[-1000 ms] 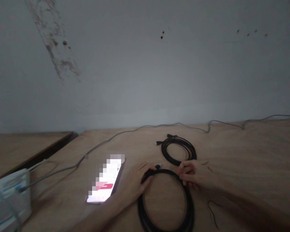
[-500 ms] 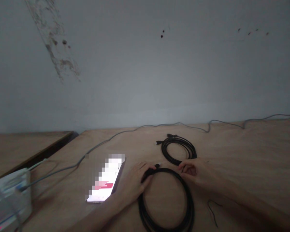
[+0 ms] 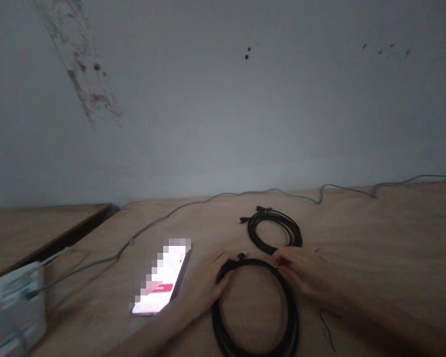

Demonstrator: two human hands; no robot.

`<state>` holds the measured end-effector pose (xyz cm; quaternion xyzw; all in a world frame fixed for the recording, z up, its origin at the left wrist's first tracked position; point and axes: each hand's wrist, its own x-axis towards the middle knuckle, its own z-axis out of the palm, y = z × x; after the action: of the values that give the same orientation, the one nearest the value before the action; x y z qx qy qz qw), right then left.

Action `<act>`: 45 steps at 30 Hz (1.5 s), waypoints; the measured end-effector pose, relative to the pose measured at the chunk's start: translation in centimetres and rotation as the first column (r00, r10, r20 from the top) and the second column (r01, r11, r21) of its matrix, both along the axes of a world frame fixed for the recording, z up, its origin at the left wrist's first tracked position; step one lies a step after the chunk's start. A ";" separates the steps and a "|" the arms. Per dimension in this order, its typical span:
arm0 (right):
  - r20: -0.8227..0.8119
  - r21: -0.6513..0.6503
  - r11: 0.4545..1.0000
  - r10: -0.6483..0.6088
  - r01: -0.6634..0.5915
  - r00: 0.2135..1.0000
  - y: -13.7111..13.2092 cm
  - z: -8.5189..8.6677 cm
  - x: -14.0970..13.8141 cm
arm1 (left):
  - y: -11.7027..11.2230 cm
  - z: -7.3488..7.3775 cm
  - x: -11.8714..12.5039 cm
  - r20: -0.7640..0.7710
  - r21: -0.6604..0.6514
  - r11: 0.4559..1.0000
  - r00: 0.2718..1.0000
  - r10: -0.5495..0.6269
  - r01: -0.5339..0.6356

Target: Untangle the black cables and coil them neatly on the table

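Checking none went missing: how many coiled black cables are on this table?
2. The nearer coil lies under the left hand and right hand; the other coil lies just beyond it, on the table.

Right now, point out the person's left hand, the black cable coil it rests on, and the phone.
Left hand (image 3: 204,282): head view, on the back of the hand.
Black cable coil (image 3: 292,317): head view, on the coil's right side.
Smartphone (image 3: 159,280): head view, on its lit, pixelated screen.

Dim, grey light across the wall (image 3: 223,109); hard glare off the pixelated phone (image 3: 161,277); soft shadow over the lower right of the worktop (image 3: 375,233); slight bowing toward the frame edges.
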<state>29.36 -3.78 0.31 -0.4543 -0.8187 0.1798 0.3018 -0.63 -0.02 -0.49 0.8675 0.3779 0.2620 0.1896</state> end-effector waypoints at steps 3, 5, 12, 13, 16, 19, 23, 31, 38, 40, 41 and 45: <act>0.086 0.125 0.990 0.059 -0.070 0.995 0.4 -1.0 0.5 | 0.2 -0.3 -0.1 0.006 0.011 1.000 1.000 -0.002 0.002; 0.116 0.147 0.983 0.092 -0.108 0.989 0.7 -1.5 0.8 | 0.2 -0.4 -0.2 0.001 0.015 1.000 1.000 -0.001 0.001; 0.117 0.101 0.993 0.041 -0.053 0.992 0.8 -1.1 1.7 | 0.0 -0.2 -0.1 0.012 0.017 1.000 1.000 -0.010 0.010; 0.118 0.098 0.994 0.038 -0.050 0.992 0.8 -1.1 1.7 | 0.0 -0.1 -0.1 0.011 0.018 1.000 1.000 -0.010 0.009; 0.127 0.068 0.997 0.032 -0.041 0.991 0.8 -1.2 1.8 | 0.0 -0.2 -0.2 0.005 0.016 1.000 1.000 -0.003 0.003; 0.146 0.049 0.998 0.026 -0.034 0.989 0.8 -1.2 1.7 | 0.1 -0.3 -0.2 0.005 0.013 1.000 1.000 0.001 -0.001; 0.174 0.100 0.995 -0.002 -0.016 0.985 0.8 -1.3 1.7 | 0.1 -0.4 -0.2 0.014 0.007 1.000 1.000 0.005 -0.005; 0.145 0.402 0.897 0.137 -0.185 0.980 0.8 -1.6 1.6 | 0.1 -0.1 -0.1 0.000 -0.010 1.000 1.000 -0.007 0.007; 0.139 0.384 0.923 -0.060 0.002 0.988 0.8 -2.1 1.5 | 0.2 -0.3 -0.1 0.000 -0.001 1.000 1.000 0.000 0.000; 0.145 0.326 0.945 -0.068 0.017 0.987 0.7 -2.1 1.5 | 0.1 -0.3 0.0 0.006 0.001 1.000 1.000 -0.001 0.001; 0.140 0.290 0.956 -0.081 0.038 0.987 0.6 -2.0 1.4 | 0.1 -0.2 0.0 0.009 0.001 1.000 1.000 0.002 -0.002; 0.095 0.208 0.969 -0.152 0.130 0.984 -0.3 -1.3 0.9 | -0.1 0.0 0.0 0.015 0.001 1.000 1.000 0.000 0.000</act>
<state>30.23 -4.04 -0.96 -0.4880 -0.8135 0.0491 0.3125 -0.66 -0.09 -0.44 0.8657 0.3764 0.2687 0.1917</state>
